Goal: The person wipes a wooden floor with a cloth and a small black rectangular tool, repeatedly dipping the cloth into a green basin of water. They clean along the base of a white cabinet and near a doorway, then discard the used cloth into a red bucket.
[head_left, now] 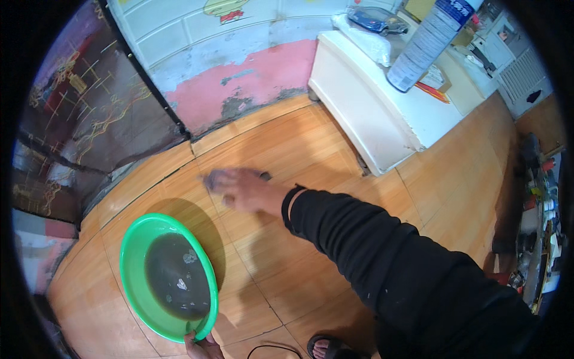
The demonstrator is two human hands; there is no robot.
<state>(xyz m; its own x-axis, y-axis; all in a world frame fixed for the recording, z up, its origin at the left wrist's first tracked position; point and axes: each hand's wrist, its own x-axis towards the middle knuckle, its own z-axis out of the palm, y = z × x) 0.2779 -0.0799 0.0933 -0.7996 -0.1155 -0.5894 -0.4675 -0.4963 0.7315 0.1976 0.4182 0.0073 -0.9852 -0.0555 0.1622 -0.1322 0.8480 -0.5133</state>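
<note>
My left hand (204, 349) grips the near rim of a green plastic basin (134, 264), thumb over the edge. The basin tilts slightly and holds murky grey water (175, 278) with patches of foam. To its upper right, my right hand (244, 190) is stretched out over the wood-look floor tiles (269, 242), in a black sleeve. A dark greyish cloth (215, 179) shows beneath its fingers. Hand and cloth are blurred, and the palm side is hidden; the cloth appears to lie against the floor.
A white low cabinet (358, 98) carries a spray can (430, 45) and a packaged toy car (376, 20). A dark patterned door curtain (103, 89) hangs at left. Peeling pink wall (251, 85) stands behind. Cluttered shelves (542, 224) line the right. A sandalled foot (323, 348) and thin cable (276, 346) are below.
</note>
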